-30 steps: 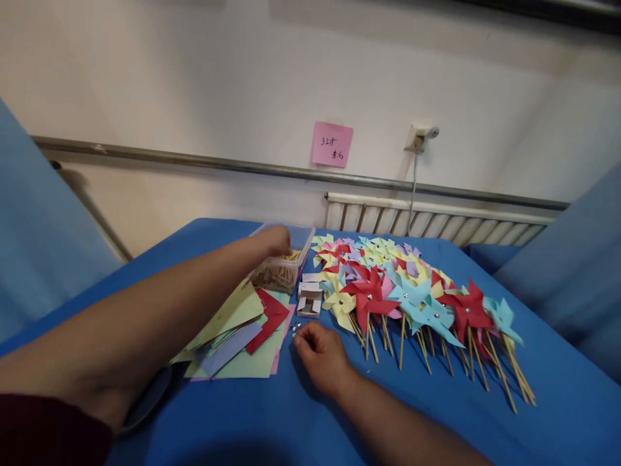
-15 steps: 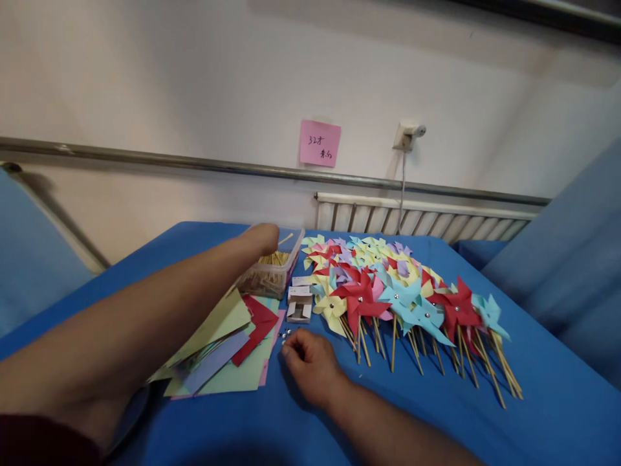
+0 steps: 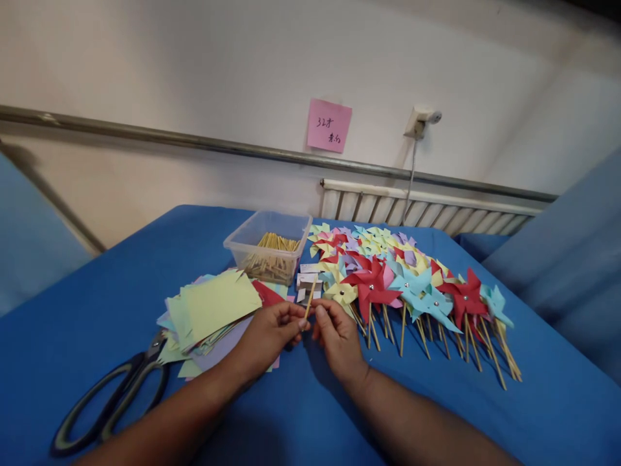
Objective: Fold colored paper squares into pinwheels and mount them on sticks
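My left hand (image 3: 272, 333) pinches a short wooden stick (image 3: 310, 296) that points up and away, just in front of me on the blue table (image 3: 97, 291). My right hand (image 3: 337, 336) is closed beside it, fingertips at the stick's lower end; whether a small pin is between them is too small to tell. Behind my hands stands a clear plastic tub (image 3: 269, 249) full of wooden sticks. A small white box (image 3: 307, 285) lies between the tub and my hands. Left of my hands lies a pile of coloured paper squares (image 3: 213, 307).
Several finished paper pinwheels (image 3: 402, 285) on sticks lie in a row across the right half of the table. Black-handled scissors (image 3: 111, 395) rest at the near left. A pink note (image 3: 328, 125) hangs on the wall above a radiator (image 3: 427, 217).
My left hand has come back from the stick tub with one stick and met my right hand. My right hand has lifted from the small pins on the table. The scissors are uncovered.
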Tool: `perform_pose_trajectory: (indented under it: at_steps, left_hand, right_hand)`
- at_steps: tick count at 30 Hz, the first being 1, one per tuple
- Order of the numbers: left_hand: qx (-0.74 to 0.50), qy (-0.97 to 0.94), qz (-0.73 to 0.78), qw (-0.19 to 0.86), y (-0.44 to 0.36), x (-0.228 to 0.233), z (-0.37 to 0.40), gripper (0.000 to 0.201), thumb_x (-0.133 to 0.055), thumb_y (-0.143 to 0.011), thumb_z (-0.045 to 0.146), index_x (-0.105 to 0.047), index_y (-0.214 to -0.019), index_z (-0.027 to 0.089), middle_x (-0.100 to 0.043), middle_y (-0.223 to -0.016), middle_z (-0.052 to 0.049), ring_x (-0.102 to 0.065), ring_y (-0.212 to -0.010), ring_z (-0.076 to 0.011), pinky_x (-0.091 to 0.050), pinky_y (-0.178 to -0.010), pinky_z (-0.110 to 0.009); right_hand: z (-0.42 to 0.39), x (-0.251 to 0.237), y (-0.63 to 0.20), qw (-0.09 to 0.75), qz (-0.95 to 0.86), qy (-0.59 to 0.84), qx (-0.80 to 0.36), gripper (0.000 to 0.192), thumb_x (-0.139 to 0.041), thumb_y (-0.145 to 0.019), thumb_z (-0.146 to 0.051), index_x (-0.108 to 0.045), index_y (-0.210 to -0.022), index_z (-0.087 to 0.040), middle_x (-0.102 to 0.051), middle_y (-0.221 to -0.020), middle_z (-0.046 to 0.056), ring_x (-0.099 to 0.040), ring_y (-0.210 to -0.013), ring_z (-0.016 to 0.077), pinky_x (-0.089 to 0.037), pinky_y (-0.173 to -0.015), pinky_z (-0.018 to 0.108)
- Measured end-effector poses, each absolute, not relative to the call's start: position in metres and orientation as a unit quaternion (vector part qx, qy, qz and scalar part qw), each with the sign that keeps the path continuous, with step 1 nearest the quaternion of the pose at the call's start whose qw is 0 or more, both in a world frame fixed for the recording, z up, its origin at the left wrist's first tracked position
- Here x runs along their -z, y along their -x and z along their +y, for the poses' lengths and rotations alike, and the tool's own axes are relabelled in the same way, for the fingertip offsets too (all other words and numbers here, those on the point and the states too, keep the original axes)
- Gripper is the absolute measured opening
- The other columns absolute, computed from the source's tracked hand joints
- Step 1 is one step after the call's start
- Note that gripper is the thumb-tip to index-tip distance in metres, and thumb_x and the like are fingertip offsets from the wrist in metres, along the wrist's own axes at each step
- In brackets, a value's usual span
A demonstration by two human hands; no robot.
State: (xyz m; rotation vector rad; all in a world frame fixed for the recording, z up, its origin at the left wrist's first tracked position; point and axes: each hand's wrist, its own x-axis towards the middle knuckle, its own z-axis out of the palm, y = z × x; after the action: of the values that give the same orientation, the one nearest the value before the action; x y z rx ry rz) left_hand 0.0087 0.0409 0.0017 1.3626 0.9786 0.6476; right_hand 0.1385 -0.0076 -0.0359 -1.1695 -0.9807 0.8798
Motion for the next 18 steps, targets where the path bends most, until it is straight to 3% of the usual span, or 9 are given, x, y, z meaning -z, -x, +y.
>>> perform_pose_trajectory:
  at_steps: [7,18]
  left_hand:
    - [-0.256,-0.622,0.4,0.622,-0.012,0.0,0.041,0.015,-0.071,-0.07,0.031,-0.065,-0.072,0.018,-0.065,-0.065,0.002,-0.052,-0.052,-0.0108,-0.039,-0.052,-0.023]
    - [-0.247,-0.644,0.392,0.608,-0.013,0.011,0.036,0.013,-0.068,-0.074,0.029,-0.063,-0.077,0.018,-0.063,-0.066,0.003,-0.055,-0.057,-0.0119,-0.043,-0.058,-0.025]
  right_hand:
    - [-0.003,0.042,-0.138,0.659,-0.386,0.493,-0.418,0.028,-0.066,-0.079,-0.044,-0.066,-0.086,-0.017,-0.058,-0.063,-0.003,-0.047,-0.051,0.0095,-0.037,-0.049,0.021]
    - [-0.003,0.036,-0.141,0.669,-0.38,0.487,-0.413,0.033,-0.064,-0.08,-0.051,-0.064,-0.077,-0.018,-0.052,-0.056,-0.006,-0.045,-0.047,0.0087,-0.039,-0.045,0.02]
